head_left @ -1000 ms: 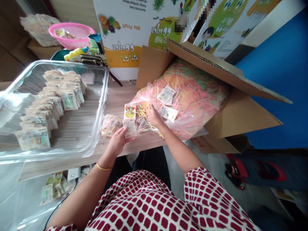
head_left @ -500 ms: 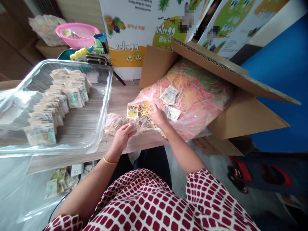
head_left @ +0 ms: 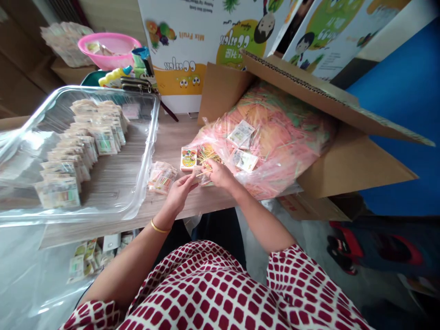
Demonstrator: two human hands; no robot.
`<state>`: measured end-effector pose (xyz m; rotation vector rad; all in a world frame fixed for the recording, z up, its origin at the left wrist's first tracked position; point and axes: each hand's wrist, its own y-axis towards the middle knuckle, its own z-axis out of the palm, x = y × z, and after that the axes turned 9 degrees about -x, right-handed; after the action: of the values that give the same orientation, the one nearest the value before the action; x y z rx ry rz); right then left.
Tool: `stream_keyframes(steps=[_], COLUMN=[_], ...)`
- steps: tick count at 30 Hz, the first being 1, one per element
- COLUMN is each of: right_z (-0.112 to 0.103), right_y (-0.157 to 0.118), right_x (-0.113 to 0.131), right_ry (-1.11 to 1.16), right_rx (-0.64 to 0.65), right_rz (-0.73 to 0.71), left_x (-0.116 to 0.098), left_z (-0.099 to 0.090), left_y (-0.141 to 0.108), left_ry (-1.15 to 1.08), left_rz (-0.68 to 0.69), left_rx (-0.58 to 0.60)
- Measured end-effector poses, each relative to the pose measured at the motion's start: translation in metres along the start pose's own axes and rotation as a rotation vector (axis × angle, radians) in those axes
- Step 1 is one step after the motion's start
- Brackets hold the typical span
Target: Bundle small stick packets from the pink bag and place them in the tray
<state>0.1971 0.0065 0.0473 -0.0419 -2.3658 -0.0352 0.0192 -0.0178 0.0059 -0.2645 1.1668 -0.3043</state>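
My left hand point(head_left: 181, 190) pinches a small clear packet at the front of the table. Right beside it, my right hand point(head_left: 220, 175) grips thin candy sticks point(head_left: 205, 173), their ends meeting the packet. Behind the hands lies a printed sachet point(head_left: 189, 158) with a yellow and green label. To the left rests a small pile of filled packets point(head_left: 162, 177). A large plastic bag of pink, orange and green sticks point(head_left: 275, 133) spills from an open carton, with flat packets point(head_left: 241, 134) on top of it.
On the left, a clear plastic tray point(head_left: 132, 206) holds rows of packets point(head_left: 82, 149). A pink basin point(head_left: 110, 48) and a yellow bottle point(head_left: 113, 77) stand behind it. The open carton's flap point(head_left: 364, 162) juts out on the right.
My right hand has drawn back from the loose sticks toward my left hand, now with sticks in its fingers. The packet in my left hand has moved slightly right, away from the printed sachet.
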Motion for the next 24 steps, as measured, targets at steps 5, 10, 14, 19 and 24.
stream_keyframes(steps=[5,10,14,19,24], right_z=[-0.006,-0.014,-0.015,-0.006,0.0], right_y=[0.012,0.022,0.023,0.02,0.023], right_x=[-0.008,0.008,0.022,0.02,0.011], right_ry=[0.741,1.076,0.998,0.822,0.708], right_rx=[0.082,-0.281,-0.411,-0.348,-0.237], right_rz=[0.19,0.135,0.017,-0.055,-0.009], left_x=[0.002,0.003,0.005,0.006,0.006], left_z=[0.005,0.012,0.013,0.01,0.007], left_y=[0.003,0.009,0.012,0.014,0.016], left_ry=[0.007,0.039,0.057,0.101,0.134], left_rz=[0.009,-0.001,0.0,0.009,0.023], left_rx=[-0.003,0.01,0.023,0.076,0.111])
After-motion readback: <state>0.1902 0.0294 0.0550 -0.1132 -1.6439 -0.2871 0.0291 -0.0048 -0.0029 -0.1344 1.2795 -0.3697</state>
